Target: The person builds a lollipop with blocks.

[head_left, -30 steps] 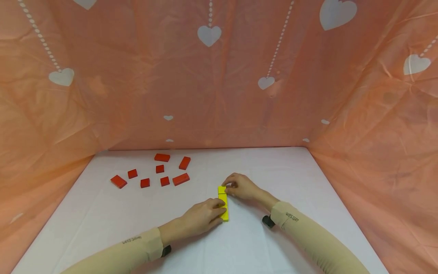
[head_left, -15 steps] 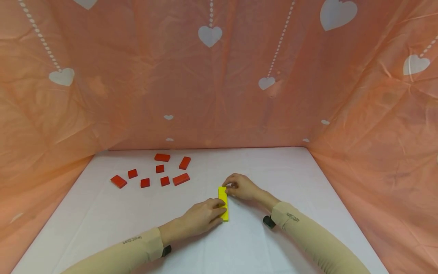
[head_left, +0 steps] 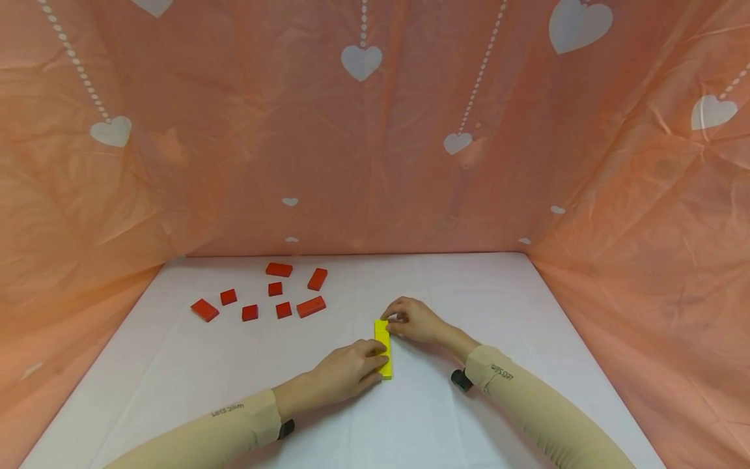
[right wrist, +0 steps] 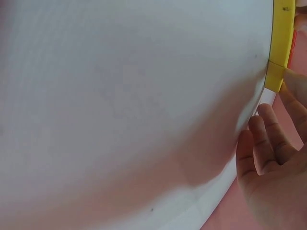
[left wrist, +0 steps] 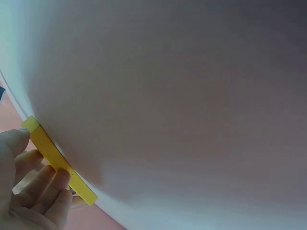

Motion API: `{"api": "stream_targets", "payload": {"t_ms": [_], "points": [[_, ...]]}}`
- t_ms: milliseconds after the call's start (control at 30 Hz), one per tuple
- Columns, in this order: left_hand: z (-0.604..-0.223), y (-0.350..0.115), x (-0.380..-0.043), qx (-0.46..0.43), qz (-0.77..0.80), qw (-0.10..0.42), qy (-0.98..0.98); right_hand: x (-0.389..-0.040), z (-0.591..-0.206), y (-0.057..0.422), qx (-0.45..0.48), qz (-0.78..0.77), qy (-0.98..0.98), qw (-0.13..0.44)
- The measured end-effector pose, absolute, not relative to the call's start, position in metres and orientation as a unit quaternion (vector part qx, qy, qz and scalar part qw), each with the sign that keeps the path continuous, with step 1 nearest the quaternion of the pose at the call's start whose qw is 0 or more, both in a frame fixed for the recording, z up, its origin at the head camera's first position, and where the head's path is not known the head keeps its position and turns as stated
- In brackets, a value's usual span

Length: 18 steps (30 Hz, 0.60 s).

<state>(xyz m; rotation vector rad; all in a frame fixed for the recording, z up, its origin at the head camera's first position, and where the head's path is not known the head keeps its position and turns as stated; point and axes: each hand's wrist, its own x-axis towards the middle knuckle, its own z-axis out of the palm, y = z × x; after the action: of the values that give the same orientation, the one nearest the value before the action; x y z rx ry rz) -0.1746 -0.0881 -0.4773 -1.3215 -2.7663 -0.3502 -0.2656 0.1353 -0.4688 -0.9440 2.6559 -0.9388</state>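
Near the middle of the table, a long yellow block (head_left: pixel 383 342) and a small yellow block (head_left: pixel 381 325) lie end to end in one row, the small one at the far end. My left hand (head_left: pixel 346 371) holds the long block from the left, its fingers bent over the top and side. With thumb and index finger, my right hand (head_left: pixel 416 321) pinches the small block at the far end. The right wrist view shows the thin seam between the long block (right wrist: pixel 282 33) and the small block (right wrist: pixel 275 76), the other right fingers held off to the side.
To the left on the white table (head_left: pixel 469 417) lie several red blocks, among them a small square one (head_left: pixel 249 313) and a longer one (head_left: pixel 311 307). An orange curtain (head_left: pixel 410 195) with white hearts encloses the back and sides.
The dark gap between the small and long yellow blocks has narrowed to a faint seam. Both hands stay almost in place, and the head view has shifted slightly.
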Motion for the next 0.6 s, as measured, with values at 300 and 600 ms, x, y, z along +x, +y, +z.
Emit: {"api": "stream_targets", "payload": {"t_ms": [300, 600], "points": [[-0.4766, -0.0879, -0.1755, -0.429, -0.115, 0.025, -0.896, -0.2668, -0.4683, 0.1355, -0.317, -0.315, 0.890, 0.086], [-0.4709, -0.0930, -0.1733, -0.417, -0.128, 0.036, -0.899, -0.2635, -0.4706, 0.1376, -0.300, -0.328, 0.892, 0.081]]}}
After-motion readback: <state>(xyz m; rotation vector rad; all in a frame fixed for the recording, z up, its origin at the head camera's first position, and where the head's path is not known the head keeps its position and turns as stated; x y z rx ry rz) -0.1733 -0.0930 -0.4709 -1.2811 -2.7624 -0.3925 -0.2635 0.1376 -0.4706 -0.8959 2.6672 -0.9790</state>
